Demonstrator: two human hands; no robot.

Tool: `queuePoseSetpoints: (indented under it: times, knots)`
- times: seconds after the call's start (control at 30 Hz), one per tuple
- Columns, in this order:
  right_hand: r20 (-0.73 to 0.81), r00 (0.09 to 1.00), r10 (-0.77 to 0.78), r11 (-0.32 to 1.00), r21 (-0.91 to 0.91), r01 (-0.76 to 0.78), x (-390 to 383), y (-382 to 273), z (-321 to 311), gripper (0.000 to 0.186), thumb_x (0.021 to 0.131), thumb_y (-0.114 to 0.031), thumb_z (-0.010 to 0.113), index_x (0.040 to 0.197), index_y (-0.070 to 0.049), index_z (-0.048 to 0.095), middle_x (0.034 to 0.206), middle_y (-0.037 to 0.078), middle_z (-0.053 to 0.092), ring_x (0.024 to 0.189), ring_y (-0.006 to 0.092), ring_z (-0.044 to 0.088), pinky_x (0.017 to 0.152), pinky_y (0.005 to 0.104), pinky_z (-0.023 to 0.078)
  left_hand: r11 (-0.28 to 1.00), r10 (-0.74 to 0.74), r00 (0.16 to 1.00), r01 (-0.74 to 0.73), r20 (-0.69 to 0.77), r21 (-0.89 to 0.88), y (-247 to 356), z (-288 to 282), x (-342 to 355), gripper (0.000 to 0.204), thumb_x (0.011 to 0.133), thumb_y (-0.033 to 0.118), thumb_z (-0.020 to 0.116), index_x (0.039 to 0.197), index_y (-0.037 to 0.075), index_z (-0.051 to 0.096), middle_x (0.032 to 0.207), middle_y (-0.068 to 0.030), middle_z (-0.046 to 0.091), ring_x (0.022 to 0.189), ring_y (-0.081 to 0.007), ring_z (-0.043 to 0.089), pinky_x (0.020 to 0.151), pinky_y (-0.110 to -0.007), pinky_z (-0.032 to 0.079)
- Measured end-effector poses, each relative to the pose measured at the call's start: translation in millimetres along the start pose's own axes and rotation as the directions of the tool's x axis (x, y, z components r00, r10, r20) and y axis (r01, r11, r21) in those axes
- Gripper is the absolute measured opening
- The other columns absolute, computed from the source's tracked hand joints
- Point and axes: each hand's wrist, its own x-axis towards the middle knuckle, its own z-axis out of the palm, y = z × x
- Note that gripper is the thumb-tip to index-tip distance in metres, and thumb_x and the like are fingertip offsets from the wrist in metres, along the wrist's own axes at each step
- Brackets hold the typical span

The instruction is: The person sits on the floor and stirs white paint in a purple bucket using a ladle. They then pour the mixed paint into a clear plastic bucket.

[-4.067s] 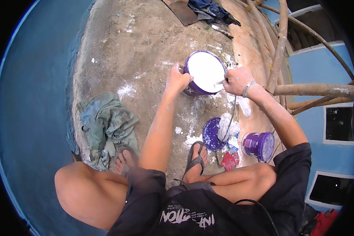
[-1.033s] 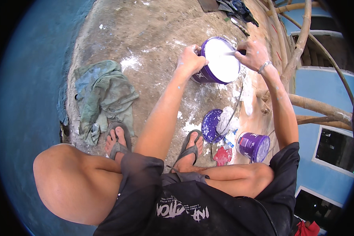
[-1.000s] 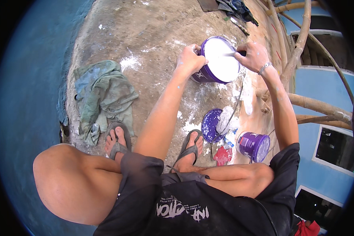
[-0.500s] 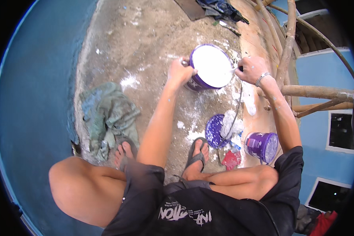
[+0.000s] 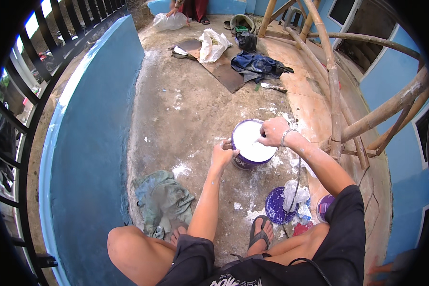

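My left hand point(image 5: 224, 153) grips the left rim of a purple bucket point(image 5: 245, 163) holding smooth white paint point(image 5: 250, 138). Over the bucket's right side, my right hand point(image 5: 273, 131) is closed on a pale flat tool point(image 5: 258, 142), whose end is in the paint; its exact shape is unclear. Below the bucket lie a paint-spattered purple lid point(image 5: 274, 210) with crumpled clear plastic point(image 5: 295, 190) on it and a red scrap point(image 5: 302, 228). A second purple bucket point(image 5: 323, 207) is partly hidden behind my right arm.
A green cloth point(image 5: 159, 195) lies beside the low blue wall point(image 5: 93, 143). Bamboo poles point(image 5: 381, 112) frame the right side. Ahead are cardboard point(image 5: 229, 83), a dark blue cloth point(image 5: 257, 66), a white sack point(image 5: 212, 45), and another person's hand point(image 5: 176, 10) at a clear plastic container point(image 5: 167, 23).
The view has tilted up, revealing the railing and the person ahead. My right hand, with the tool, has shifted inward from the rim over the paint. My left hand still grips the rim.
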Motion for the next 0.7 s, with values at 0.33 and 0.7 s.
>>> queuePoseSetpoints:
  times: [0.33, 0.7]
  knots:
    - [0.099, 0.987, 0.127, 0.971, -0.217, -0.103, -29.1, 11.9, -9.4, 0.027, 0.073, -0.034, 0.068, 0.069, -0.009, 0.075, 0.069, 0.019, 0.071, 0.069, 0.0363, 0.072, 0.066, 0.0450, 0.057, 0.998, 0.028, 0.999, -0.027, -0.017, 0.052, 0.5, 1.2, -0.9, 0.058, 0.078, 0.002, 0.079, 0.133, -0.006, 0.062, 0.118, -0.0198, 0.074, 0.110, -0.0255, 0.071, 0.098, -0.036, 0.053]
    - [-0.035, 0.998, 0.043, 0.987, -0.151, -0.048, 27.6, 5.0, 10.4, 0.025, 0.071, -0.028, 0.065, 0.069, -0.005, 0.074, 0.069, 0.021, 0.070, 0.068, 0.0382, 0.072, 0.067, 0.0456, 0.058, 0.953, 0.293, 0.956, -0.290, -0.020, 0.088, -20.3, 3.4, 5.5, 0.060, 0.078, 0.001, 0.078, 0.134, -0.008, 0.061, 0.118, -0.0212, 0.074, 0.109, -0.0257, 0.071, 0.096, -0.035, 0.053]
